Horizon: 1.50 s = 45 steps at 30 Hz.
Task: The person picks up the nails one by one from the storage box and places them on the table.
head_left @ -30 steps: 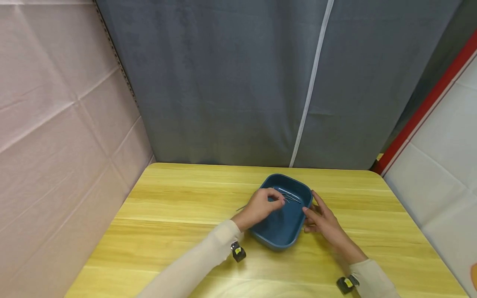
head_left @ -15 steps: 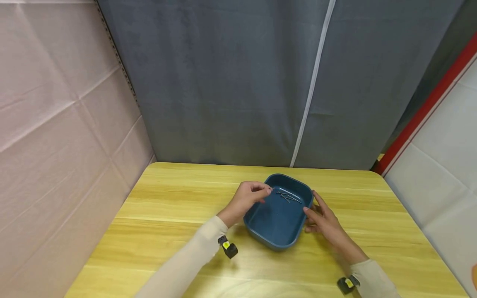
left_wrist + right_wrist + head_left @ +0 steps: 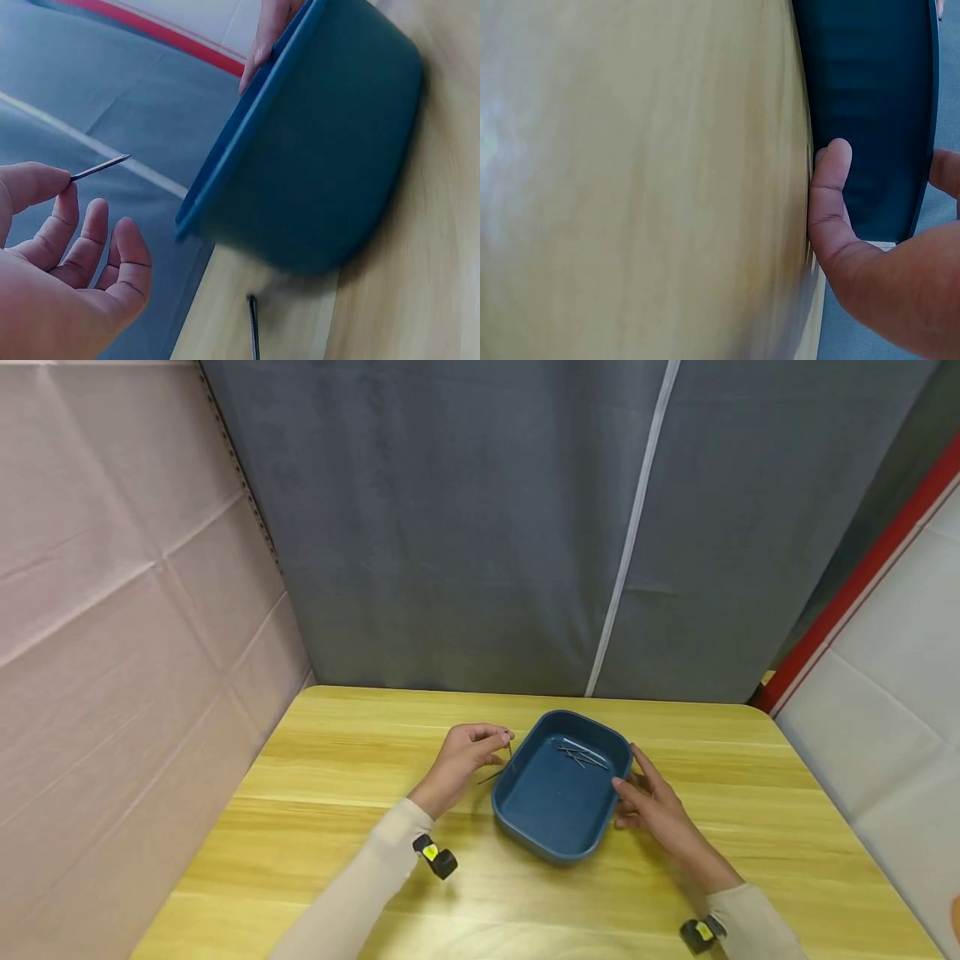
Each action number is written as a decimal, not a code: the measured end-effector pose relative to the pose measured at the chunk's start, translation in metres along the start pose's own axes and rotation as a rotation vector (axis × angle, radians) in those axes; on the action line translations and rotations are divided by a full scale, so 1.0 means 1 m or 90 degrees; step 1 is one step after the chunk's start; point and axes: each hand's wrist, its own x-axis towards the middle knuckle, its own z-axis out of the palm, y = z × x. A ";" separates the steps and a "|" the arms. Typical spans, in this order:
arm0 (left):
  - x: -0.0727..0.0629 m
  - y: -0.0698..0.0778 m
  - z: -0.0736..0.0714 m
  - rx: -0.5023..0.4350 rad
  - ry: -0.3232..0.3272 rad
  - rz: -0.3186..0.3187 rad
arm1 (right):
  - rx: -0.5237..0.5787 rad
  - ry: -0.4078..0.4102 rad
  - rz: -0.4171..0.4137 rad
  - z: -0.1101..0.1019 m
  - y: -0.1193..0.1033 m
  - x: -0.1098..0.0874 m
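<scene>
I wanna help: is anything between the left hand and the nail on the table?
Nothing visible stands between the left hand and that nail. The blue tub is beside it, not between. The hand holds another nail.

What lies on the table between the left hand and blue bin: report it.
A nail lies there, between the left hand and blue bin, as the head view shows.

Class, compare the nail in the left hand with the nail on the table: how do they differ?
The left hand pinches the held nail above the table, while the table nail lies on it. In the left wrist view, the held nail has its pointed tip showing; the table nail shows its head end, the rest running out of frame. Both are thin and dark.
</scene>
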 end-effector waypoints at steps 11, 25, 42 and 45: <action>0.001 -0.014 -0.025 0.060 0.040 -0.030 | -0.007 0.002 0.005 -0.002 0.000 -0.002; 0.000 -0.017 -0.026 0.292 0.045 -0.049 | -0.011 -0.001 0.006 -0.003 0.001 0.000; 0.011 -0.038 -0.033 0.557 -0.040 0.057 | -0.008 -0.009 0.001 -0.001 0.001 0.000; 0.011 -0.040 -0.031 0.575 -0.044 0.089 | -0.007 -0.008 0.000 -0.001 0.001 0.000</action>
